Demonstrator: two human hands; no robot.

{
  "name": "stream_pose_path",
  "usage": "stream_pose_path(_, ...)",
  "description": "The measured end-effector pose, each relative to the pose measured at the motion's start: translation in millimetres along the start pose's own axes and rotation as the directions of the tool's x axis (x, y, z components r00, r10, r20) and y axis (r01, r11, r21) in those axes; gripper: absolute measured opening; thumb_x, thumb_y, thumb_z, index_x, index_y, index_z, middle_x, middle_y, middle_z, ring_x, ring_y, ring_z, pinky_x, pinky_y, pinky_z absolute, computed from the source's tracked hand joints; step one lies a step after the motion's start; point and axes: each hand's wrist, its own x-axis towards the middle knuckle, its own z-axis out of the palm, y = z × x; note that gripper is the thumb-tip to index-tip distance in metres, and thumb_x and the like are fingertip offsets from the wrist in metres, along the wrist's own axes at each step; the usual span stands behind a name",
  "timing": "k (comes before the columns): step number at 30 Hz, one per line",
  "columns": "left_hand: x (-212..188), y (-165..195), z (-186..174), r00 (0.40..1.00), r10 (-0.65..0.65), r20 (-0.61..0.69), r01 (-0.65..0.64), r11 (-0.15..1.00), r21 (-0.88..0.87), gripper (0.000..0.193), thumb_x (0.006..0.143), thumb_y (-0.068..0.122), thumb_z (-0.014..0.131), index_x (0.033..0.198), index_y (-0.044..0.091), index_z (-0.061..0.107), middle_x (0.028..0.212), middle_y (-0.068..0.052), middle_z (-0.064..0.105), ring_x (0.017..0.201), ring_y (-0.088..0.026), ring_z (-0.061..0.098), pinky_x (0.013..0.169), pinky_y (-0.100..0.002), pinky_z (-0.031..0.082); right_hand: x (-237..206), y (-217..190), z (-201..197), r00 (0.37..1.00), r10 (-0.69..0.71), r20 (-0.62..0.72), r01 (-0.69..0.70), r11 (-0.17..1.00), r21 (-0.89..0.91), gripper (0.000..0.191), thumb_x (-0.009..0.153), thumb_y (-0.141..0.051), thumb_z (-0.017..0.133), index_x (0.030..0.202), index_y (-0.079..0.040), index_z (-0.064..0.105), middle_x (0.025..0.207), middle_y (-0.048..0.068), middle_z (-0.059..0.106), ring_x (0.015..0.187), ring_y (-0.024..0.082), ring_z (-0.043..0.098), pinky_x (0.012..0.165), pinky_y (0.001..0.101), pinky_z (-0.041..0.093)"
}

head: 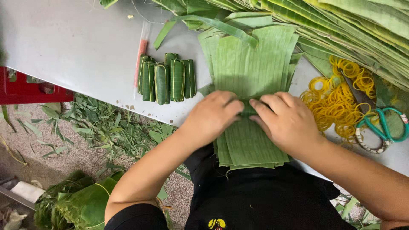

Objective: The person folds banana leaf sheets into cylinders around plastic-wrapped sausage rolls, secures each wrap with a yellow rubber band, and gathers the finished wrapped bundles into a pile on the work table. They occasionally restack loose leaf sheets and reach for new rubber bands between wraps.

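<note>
I see 2 bare hands working on 1 stack of cut green leaf strips [251, 72] that lies lengthwise on a grey table [76, 47], its near end hanging over the table edge toward the body. The left hand [213, 117] rests palm down on the left half of the stack, fingers pressed together and curled, tips at the stack's middle line. The right hand [287, 121] mirrors it on the right half, fingers close together, fingertips [255, 104] pressing into the top leaf. The 2 sets of tips nearly meet; whether they pinch a fold I cannot tell.

Left of the stack, well apart from the hands, stand 5 small wrapped leaf parcels [167, 79] in 1 tight row, each banded lengthwise. Just beside them lies 1 thin clear tube with an orange part [142, 47].

To the right is 1 heap of yellow rubber bands [336, 100], too many to count, and 1 pair of scissors with teal handles [383, 123]. Long uncut leaves [349, 25] are piled across the far right. Leaf scraps [102, 127] litter the floor below.
</note>
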Motion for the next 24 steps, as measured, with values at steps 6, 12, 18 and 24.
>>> stream_pose_path(6,17,-36,1,0.995,-0.091,-0.039,0.085,0.989,-0.121,0.028,0.088,0.022,0.085,0.104,0.013,0.065,0.092,-0.007,0.066,0.088,-0.033,0.066,0.079,-0.043,0.054,15,24,15,0.993,0.120,0.018,-0.121,0.991,0.051,0.027,0.096,-0.031,0.077,0.116,-0.014,0.073,0.109,-0.001,0.066,0.103,0.025,0.062,0.087,0.0445,0.051)
stream_pose_path(12,15,-28,2,0.997,0.069,-0.029,-0.067,0.995,0.073,0.042,0.080,0.024,0.083,0.113,0.011,0.060,0.107,-0.012,0.064,0.099,-0.034,0.064,0.086,-0.043,0.055,9,16,23,0.998,0.020,-0.063,-0.031,0.985,-0.169,0.040,0.093,-0.034,0.075,0.126,-0.011,0.071,0.118,0.004,0.063,0.114,0.027,0.058,0.099,0.0455,0.044)
stream_pose_path(18,1,-4,3,0.995,-0.055,0.082,0.038,0.980,0.193,0.037,0.090,0.023,0.075,0.119,0.005,0.062,0.113,-0.009,0.067,0.103,-0.028,0.065,0.086,-0.040,0.055,1,15,22,0.998,-0.057,-0.008,0.056,0.992,-0.109,0.049,0.086,-0.026,0.074,0.128,-0.003,0.068,0.120,0.010,0.064,0.116,0.030,0.057,0.097,0.0452,0.043)
stream_pose_path(24,7,-26,9,0.999,0.027,-0.031,-0.017,0.955,0.297,0.037,0.093,0.026,0.074,0.123,0.008,0.062,0.114,-0.008,0.065,0.106,-0.026,0.065,0.089,-0.038,0.056,5,21,18,0.992,-0.123,-0.012,0.116,0.961,-0.252,0.043,0.085,-0.013,0.067,0.129,-0.011,0.070,0.139,0.008,0.065,0.123,0.024,0.059,0.100,0.0419,0.044)
